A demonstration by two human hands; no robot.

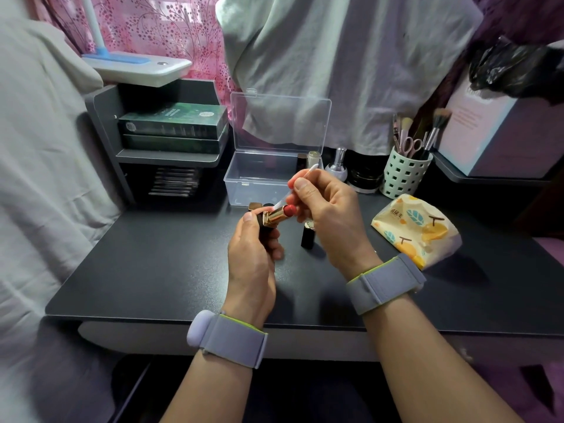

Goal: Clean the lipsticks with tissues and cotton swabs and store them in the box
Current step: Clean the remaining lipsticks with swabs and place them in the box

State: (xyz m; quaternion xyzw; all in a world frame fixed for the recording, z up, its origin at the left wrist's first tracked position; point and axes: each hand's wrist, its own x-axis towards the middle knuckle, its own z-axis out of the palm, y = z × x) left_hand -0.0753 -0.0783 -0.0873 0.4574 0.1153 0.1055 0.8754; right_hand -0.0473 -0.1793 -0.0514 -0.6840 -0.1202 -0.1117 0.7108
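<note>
Gripping an opened lipstick point(276, 215) in the left hand point(254, 254), fingers curled round its dark base, gold sleeve and red bullet pointing right toward the other hand. Pinching a cotton swab point(297, 186) between thumb and fingertips of the right hand point(328, 215), the stick slanting down-left so that its lower tip is meeting the gold sleeve just beside the red bullet, its upper tip sticking up past the fingers. Hovering both hands close together above the dark desk point(152, 270).

Standing just beyond the hands: a clear plastic box point(259, 184) with its lid tipped up and open, something dark and small lying inside, too faint to identify. Standing upright directly below the right hand: a second dark lipstick tube point(308, 238). Peeking out behind the left hand's fingertips: a gold-and-black cap or tube end point(255, 206), not clear which. Lying to the right of the right wrist: a soft tissue pack point(415, 228) printed with leaves. Sitting farther right and beyond: a pale green perforated cup point(404, 174) holding brushes and scissors. Wearing grey straps on both wrists.
</note>
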